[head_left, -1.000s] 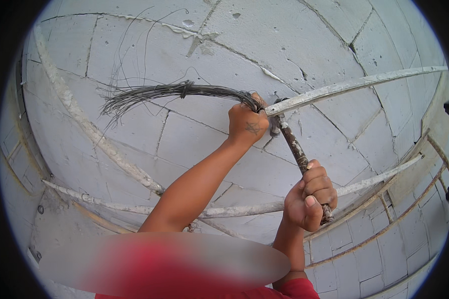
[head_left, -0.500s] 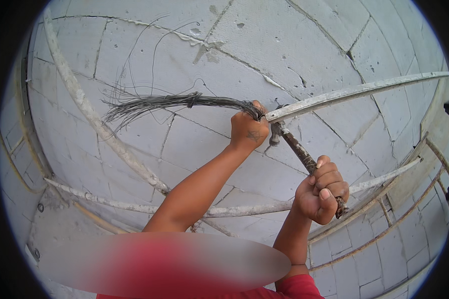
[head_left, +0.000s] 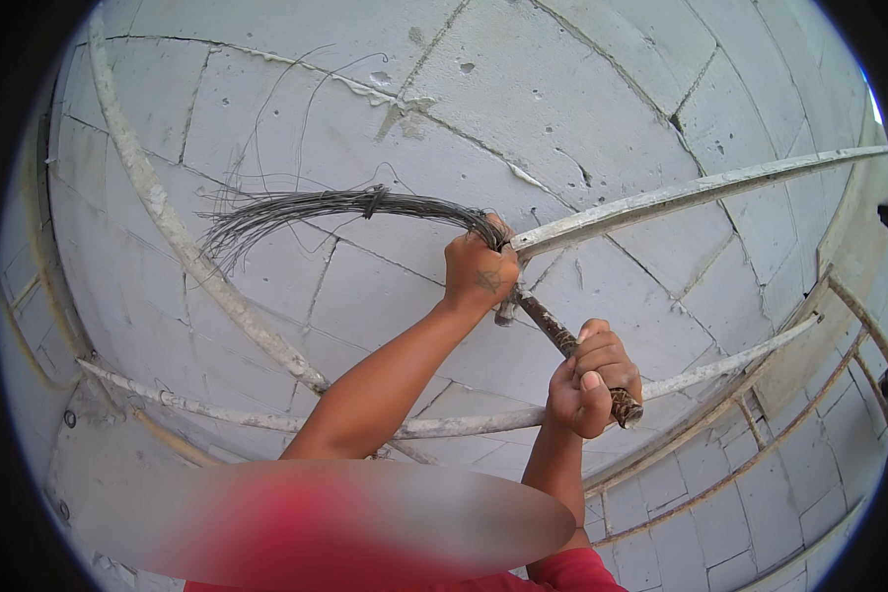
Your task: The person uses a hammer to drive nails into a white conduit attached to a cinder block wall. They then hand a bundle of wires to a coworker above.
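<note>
My left hand [head_left: 479, 271] is closed on a long bundle of thin dark wire [head_left: 350, 202], whose loose strands fan out leftward. Its knuckles touch or lie very near the end of a white-crusted metal bar [head_left: 701, 194] running to the right. Lower right, my right hand [head_left: 592, 375] grips a rusty, white-spattered metal handle [head_left: 543, 321] of a hammer-like tool. The tool's head is partly hidden behind my left hand, at the bar's end.
Pale blocks [head_left: 562, 94] with cracked joints form the surface beyond my hands. White-crusted pipes [head_left: 207, 257] cross it at left and below my hands. A rusty rail frame [head_left: 755, 459] curves along the lower right. A blurred oval covers the bottom centre.
My right hand and the tool have moved left, bringing the tool's head lower and further behind my left hand. My left hand, still on the wire bundle, has shifted slightly down and left.
</note>
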Available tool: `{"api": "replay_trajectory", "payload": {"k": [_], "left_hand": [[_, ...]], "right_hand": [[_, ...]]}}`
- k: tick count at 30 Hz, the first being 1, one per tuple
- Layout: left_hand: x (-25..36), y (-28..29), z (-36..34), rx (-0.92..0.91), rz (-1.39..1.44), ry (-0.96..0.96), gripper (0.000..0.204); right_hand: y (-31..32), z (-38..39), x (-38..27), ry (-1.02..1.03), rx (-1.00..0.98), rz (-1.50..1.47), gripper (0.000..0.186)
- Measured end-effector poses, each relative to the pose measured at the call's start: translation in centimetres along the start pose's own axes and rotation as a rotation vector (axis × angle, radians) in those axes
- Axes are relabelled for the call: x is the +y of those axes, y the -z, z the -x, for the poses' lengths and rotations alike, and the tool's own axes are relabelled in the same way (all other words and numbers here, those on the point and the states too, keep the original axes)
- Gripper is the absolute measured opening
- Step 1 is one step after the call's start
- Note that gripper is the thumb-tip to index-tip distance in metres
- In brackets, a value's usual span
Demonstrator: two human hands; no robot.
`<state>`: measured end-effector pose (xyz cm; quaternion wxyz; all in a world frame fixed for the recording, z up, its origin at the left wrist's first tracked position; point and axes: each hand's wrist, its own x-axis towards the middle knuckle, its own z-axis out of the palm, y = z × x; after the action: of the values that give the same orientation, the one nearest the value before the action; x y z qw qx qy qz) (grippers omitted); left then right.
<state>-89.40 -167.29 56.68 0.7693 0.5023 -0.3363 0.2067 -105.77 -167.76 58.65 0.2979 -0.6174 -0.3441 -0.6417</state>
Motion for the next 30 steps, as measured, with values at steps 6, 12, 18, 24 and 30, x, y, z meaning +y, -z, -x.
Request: {"api": "replay_trajectory", "payload": {"k": [6,12,18,24,30], "left_hand": [[0.2,0.1,-0.7,0.026,-0.051,0.003,0.010],[1.7,-0.4,-1.6,0.003,-0.002,-0.043,0.011],[4.5,0.8,0.3,0.084,0.001,-0.323,0.013],[7.2,5.7,1.0,0.013,0.164,-0.121,0.013],[12.5,12.1,2.9,-0.102,0.540,-0.059,0.020]], "right_hand": [[1.7,0.0,-1.3,-0.014,-0.023,-0.154,0.016],[2.3,-1.3,-1.7,-0.120,-0.025,-0.101,0.016],[2.6,-3.0,-3.6,-0.238,0.064,-0.123,0.020],[3.2,-7.1,-3.3,-0.721,0.403,0.029,0.039],[4.0,-11.9,-1.6,-0.763,0.277,0.039,0.044]]}}
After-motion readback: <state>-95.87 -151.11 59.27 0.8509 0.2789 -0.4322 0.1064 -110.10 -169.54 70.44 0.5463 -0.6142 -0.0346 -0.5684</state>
